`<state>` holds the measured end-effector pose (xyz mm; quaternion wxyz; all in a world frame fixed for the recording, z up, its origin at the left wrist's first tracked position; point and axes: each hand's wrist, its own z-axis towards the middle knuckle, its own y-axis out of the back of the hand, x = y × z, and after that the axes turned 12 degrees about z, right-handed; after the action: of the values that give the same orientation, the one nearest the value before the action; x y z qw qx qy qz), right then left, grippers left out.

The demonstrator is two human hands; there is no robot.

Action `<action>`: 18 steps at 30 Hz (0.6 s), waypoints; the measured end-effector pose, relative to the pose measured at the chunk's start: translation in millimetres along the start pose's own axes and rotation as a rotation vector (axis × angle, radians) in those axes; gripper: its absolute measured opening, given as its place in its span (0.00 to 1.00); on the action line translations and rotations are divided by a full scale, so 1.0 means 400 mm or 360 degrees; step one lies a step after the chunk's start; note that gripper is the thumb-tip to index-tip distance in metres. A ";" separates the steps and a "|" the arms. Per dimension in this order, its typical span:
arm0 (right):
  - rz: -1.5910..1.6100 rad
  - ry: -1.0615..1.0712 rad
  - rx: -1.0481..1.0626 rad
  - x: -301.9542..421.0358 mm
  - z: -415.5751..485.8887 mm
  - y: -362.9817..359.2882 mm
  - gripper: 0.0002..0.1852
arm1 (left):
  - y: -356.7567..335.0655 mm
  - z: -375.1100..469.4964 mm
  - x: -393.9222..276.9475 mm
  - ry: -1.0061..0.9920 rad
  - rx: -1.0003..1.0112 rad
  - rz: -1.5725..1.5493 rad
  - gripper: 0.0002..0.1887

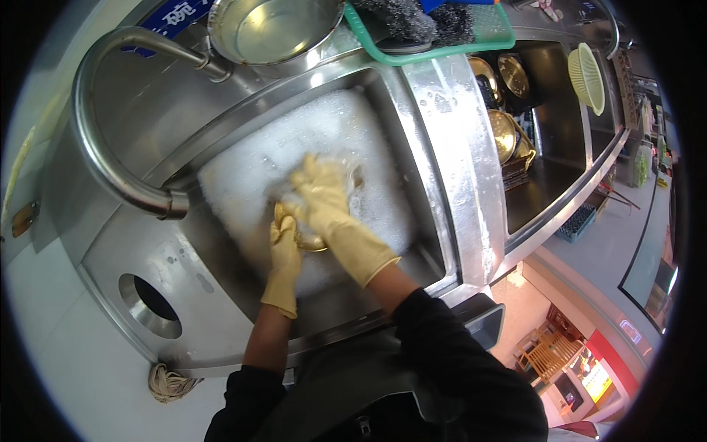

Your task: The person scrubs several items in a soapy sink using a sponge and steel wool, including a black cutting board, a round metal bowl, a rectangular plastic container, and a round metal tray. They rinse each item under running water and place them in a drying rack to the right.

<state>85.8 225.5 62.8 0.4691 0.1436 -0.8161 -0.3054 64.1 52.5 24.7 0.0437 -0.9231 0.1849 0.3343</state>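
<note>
My left hand (284, 259), in a yellow rubber glove, grips the left rim of a round gold-coloured metal dish (312, 242). The dish is tilted over the suds of a stainless steel sink (422, 166). Across the dish lies my right hand (326, 196), gloved the same way and blurred by motion. A greyish blur shows beside its fingers, and I cannot make out whether it holds anything. Thick white foam (248, 149) covers much of the water. Part of the dish is hidden behind the right glove.
A curved steel faucet (91, 121) arches over the left side. Behind the sink stand a metal basin (270, 30) of liquid and a green plastic basket (381, 55) with wire scourers. Gold-coloured dishes (502, 135) lie in the right-hand sink. A round hole (150, 305) opens in the left counter.
</note>
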 end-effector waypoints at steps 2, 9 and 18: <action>-0.0207 0.0188 -0.0401 -0.125 0.029 0.023 0.38 | -0.016 -0.021 -0.005 -0.0198 0.0022 -0.0210 0.09; 0.1492 -0.1419 -0.0330 -0.154 -0.013 0.049 0.21 | -0.007 -0.005 -0.045 -0.0199 -0.0101 0.0144 0.13; -0.0099 -0.0102 -0.0445 0.029 0.002 0.046 0.43 | -0.049 -0.003 -0.102 0.0098 0.0061 -0.0371 0.19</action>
<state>80.0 233.9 82.2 0.4485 0.0922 -0.7754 -0.4349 43.0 83.1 50.6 0.0941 -0.9472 0.0840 0.2948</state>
